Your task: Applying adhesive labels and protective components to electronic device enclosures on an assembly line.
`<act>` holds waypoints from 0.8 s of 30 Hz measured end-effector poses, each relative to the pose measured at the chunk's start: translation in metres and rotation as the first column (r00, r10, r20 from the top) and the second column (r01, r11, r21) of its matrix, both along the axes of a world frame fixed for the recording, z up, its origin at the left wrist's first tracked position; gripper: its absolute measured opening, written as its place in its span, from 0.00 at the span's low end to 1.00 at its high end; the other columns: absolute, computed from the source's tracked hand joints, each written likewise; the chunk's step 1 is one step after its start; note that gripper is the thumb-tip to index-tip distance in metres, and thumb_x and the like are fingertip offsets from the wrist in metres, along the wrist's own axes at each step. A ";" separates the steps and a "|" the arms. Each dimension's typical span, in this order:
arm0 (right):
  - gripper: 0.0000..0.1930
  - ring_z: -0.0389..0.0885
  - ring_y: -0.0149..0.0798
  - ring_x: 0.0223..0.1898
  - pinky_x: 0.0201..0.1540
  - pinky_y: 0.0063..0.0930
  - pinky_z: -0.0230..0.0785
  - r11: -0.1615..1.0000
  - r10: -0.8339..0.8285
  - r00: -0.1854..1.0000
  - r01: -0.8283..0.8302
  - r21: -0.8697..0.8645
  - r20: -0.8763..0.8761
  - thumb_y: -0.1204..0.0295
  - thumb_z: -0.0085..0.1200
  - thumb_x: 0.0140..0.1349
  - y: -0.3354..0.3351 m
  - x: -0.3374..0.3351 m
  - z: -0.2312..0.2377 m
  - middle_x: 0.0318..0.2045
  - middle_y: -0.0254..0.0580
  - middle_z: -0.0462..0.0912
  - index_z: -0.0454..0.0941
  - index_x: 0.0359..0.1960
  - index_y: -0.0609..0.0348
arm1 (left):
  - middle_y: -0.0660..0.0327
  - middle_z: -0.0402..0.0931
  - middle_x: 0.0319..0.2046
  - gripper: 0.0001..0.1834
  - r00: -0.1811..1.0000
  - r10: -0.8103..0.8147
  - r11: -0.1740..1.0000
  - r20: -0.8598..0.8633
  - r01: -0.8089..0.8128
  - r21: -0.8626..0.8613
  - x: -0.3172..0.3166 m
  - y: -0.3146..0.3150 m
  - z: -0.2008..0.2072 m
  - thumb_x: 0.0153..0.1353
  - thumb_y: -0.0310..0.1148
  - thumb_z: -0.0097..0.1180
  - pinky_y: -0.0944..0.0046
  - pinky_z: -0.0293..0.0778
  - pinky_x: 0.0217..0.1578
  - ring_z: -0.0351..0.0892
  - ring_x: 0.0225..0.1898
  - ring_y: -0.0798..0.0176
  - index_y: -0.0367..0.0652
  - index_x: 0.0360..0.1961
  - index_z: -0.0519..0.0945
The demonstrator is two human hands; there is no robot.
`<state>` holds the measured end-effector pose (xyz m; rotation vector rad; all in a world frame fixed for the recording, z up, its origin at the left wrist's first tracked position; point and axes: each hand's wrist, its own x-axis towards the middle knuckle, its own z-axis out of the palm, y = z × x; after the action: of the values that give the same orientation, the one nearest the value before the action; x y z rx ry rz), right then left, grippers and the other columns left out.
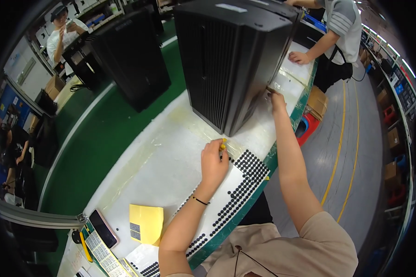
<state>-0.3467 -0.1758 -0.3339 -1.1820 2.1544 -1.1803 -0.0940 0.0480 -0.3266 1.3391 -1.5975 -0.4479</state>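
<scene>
A tall black ribbed cabinet [226, 69] stands upright on the white-covered bench. My left hand [213, 161] is closed on a small yellow piece [223, 144], just in front of the cabinet's nearest lower corner. My right hand [277, 100] reaches along the cabinet's right side. Its fingers are bent together at the lower part of that side, and whatever they pinch is too small to make out. Below my left hand lies a white sheet of black round stick-on pads [235, 198], several rows deep, along the bench's near edge.
Yellow paper pad [145, 224], phone [104, 228] and a label sheet [104, 254] lie at the lower left. Another black cabinet [129, 60] stands beyond the bench. At the far right a co-worker's hand [299, 57] rests on the bench [138, 171]. A red bin [308, 129] stands beside it.
</scene>
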 end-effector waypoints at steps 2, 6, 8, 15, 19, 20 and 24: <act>0.18 0.71 0.36 0.51 0.61 0.30 0.54 0.887 0.086 0.772 0.228 -0.401 0.629 0.73 0.47 0.62 -0.002 -0.029 -0.009 0.45 0.42 0.80 0.77 0.54 0.59 | 0.46 0.76 0.35 0.13 0.999 -0.026 0.999 -0.042 0.025 -0.023 -0.010 -0.003 -0.003 0.55 0.23 0.54 0.54 0.71 0.41 0.76 0.38 0.47 0.34 0.43 0.74; 0.15 0.71 0.34 0.54 0.59 0.28 0.60 0.341 0.249 0.844 0.382 -0.859 0.474 0.76 0.45 0.65 0.101 0.065 0.135 0.48 0.44 0.76 0.70 0.53 0.67 | 0.46 0.76 0.35 0.13 0.999 -0.010 1.000 -0.046 0.009 -0.029 -0.002 0.002 -0.007 0.54 0.23 0.54 0.53 0.71 0.40 0.76 0.37 0.45 0.34 0.42 0.75; 0.16 0.73 0.37 0.53 0.60 0.31 0.60 0.081 0.428 0.874 0.215 -0.973 0.229 0.76 0.44 0.67 0.161 0.122 0.206 0.51 0.48 0.74 0.68 0.54 0.68 | 0.47 0.75 0.35 0.13 0.998 -0.021 0.999 -0.067 0.017 -0.050 0.001 0.002 -0.008 0.54 0.23 0.53 0.53 0.71 0.40 0.75 0.37 0.45 0.33 0.42 0.74; 0.20 0.71 0.49 0.56 0.62 0.38 0.59 0.007 0.692 0.648 -0.448 -0.894 -0.319 0.68 0.54 0.62 0.131 0.283 0.269 0.52 0.54 0.74 0.69 0.53 0.65 | 0.45 0.74 0.35 0.14 0.989 -0.040 0.997 -0.142 0.031 -0.070 0.001 0.000 -0.008 0.53 0.21 0.51 0.51 0.70 0.41 0.73 0.38 0.42 0.32 0.42 0.74; 0.40 0.67 0.50 0.59 0.62 0.40 0.59 0.656 0.544 0.826 -0.311 -0.688 0.145 0.55 0.64 0.53 -0.019 0.367 0.256 0.57 0.56 0.69 0.60 0.61 0.65 | 0.45 0.74 0.34 0.13 0.987 -0.018 0.998 -0.162 0.007 -0.070 0.008 0.000 -0.009 0.52 0.21 0.50 0.50 0.69 0.41 0.72 0.39 0.42 0.33 0.41 0.74; 0.45 0.70 0.48 0.59 0.62 0.38 0.62 0.782 0.519 0.816 -0.335 -0.525 0.253 0.52 0.66 0.51 -0.043 0.378 0.256 0.59 0.56 0.67 0.56 0.63 0.67 | 0.45 0.74 0.34 0.13 0.989 0.007 0.998 -0.145 -0.017 -0.065 0.014 0.001 -0.014 0.52 0.21 0.50 0.50 0.69 0.41 0.72 0.39 0.42 0.33 0.41 0.74; 0.50 0.76 0.42 0.50 0.48 0.36 0.74 0.613 0.705 0.674 -0.423 -0.667 0.220 0.50 0.68 0.49 -0.149 0.344 0.248 0.51 0.53 0.72 0.54 0.62 0.73 | 0.47 0.74 0.33 0.12 0.981 -0.096 0.992 -0.166 0.081 -0.098 -0.009 -0.014 -0.022 0.52 0.25 0.51 0.48 0.67 0.36 0.70 0.35 0.41 0.35 0.40 0.75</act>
<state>-0.0026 -0.3250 -0.0860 -1.4820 0.9136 -1.6103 -0.1030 0.0341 -0.3485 1.1339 -1.5208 -0.5238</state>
